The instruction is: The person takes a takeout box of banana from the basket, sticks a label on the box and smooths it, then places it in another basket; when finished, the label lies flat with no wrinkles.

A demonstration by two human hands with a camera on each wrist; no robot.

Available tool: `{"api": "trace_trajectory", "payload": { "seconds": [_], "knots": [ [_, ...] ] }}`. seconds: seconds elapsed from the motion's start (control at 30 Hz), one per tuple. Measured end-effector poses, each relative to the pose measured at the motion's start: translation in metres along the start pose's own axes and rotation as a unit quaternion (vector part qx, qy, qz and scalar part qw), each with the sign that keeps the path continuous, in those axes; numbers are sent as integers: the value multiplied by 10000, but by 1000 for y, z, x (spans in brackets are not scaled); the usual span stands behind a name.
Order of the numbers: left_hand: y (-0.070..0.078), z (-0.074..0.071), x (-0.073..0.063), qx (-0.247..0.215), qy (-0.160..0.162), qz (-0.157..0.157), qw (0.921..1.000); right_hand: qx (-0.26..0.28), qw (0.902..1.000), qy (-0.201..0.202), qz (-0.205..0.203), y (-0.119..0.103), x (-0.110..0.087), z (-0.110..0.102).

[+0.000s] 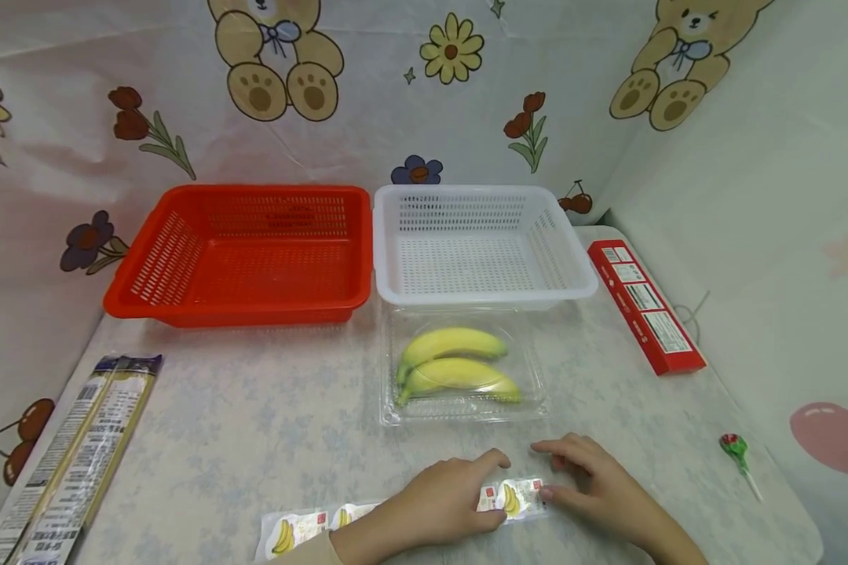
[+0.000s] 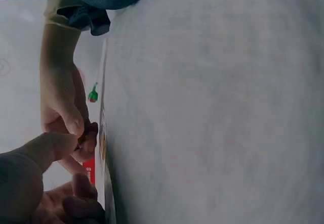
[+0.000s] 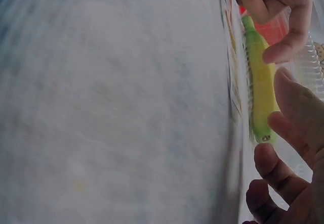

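A strip of white labels with banana pictures (image 1: 286, 535) lies along the table's near edge, its middle hidden by my left hand (image 1: 441, 502). My left thumb and index finger are spread over the strip near its right end. My right hand (image 1: 601, 490) is at that right end, its thumb tip by the last label and its index finger stretched apart from the thumb. In the right wrist view, neither hand visibly pinches anything. Behind the hands, two yellow bananas (image 1: 459, 377) lie in a clear plastic clamshell box (image 1: 466, 416), also seen as a banana (image 3: 263, 82).
At the back stand a red basket (image 1: 268, 310) and a white basket (image 1: 487, 294), side by side. To the right lie a long red box (image 1: 646, 306) and a green-wrapped lollipop (image 1: 738, 455). Two long printed packets (image 1: 78, 463) are along the left edge.
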State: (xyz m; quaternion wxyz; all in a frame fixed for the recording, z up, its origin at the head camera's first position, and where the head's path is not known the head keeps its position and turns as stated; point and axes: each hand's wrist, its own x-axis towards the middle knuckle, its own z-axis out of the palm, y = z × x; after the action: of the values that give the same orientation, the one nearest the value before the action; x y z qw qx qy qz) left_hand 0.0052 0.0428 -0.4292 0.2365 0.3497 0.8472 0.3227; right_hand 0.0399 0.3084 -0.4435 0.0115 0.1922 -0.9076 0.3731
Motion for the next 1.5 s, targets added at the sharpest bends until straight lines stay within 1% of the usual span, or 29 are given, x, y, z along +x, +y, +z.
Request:
{"api": "trace_trajectory", "payload": {
  "seconds": [0.07, 0.13, 0.2, 0.27, 0.37, 0.53, 0.63, 0.77, 0.83, 0.93, 1.07, 1.3, 1.5],
  "knots": [
    [-1, 4, 2, 77, 12, -11, 10000, -332, 9990, -60, -276, 1, 0, 3],
    [-3, 7, 3, 167, 100, 12, 9998, -682, 9966, -62, -457, 2, 0, 6],
    [-3, 9, 4, 257, 218, 45, 9994, -961, 9940, -30, -524, 4, 0, 7],
    [-4, 10, 4, 319, 329, 74, 9989, -1044, 9932, -36, -514, 5, -1, 9],
    [-4, 11, 4, 387, 414, 163, 9983, -995, 9935, 7, -546, 7, 0, 11],
    [-4, 12, 6, 612, 475, 327, 9965, -678, 9941, 196, -826, 6, 2, 13],
    [-4, 12, 6, 786, 497, 360, 9950, -567, 9940, 257, -896, 5, 3, 14],
    [-5, 13, 6, 957, 465, 344, 9937, -490, 9954, 160, -809, 5, 2, 13],
    [-5, 12, 5, 1015, 446, 326, 9933, -437, 9955, 75, -834, 6, 2, 13],
    [-5, 10, 5, 1109, 454, 297, 9924, -362, 9941, 2, -1018, 7, 1, 13],
    [-4, 8, 5, 1254, 500, 280, 9905, -369, 9915, 28, -1246, 8, 1, 14],
    [-5, 10, 7, 1453, 608, 342, 9869, -397, 9919, 62, -1207, 6, 2, 16],
    [-7, 12, 9, 1338, 698, 387, 9878, -291, 9929, 27, -1153, 5, 4, 16]
  ]
}}
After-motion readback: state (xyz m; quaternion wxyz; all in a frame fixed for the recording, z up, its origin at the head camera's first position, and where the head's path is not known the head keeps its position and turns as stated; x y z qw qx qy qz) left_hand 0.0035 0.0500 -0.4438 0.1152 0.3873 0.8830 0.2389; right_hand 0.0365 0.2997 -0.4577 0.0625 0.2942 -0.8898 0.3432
